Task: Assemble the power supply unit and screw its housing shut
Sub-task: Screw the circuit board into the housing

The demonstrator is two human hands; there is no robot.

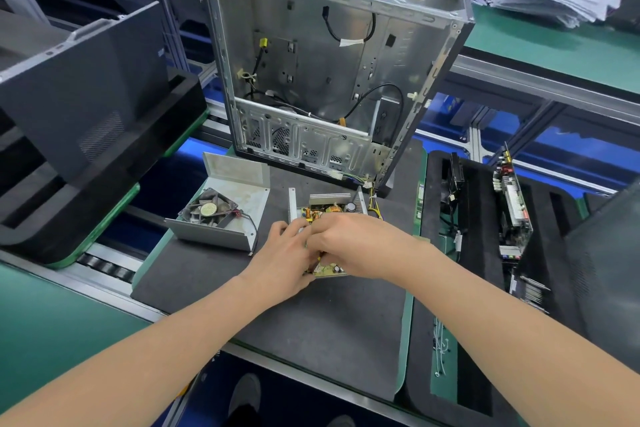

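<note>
While 2 bare hands meet over the power supply board (327, 211), I see it lying in its open housing base (293, 203) near the middle of the dark foam mat (277, 315). The left hand (282, 255) curls its fingers around the board's left edge. The right hand (353, 243) lies across the board with fingers bent down toward the left hand; I cannot tell what they grip. The housing cover (211, 236), with its fan (209, 210) inside, sits just left of the base, apart from it. An upright computer chassis (311, 55) stands behind on the same mat.
</note>
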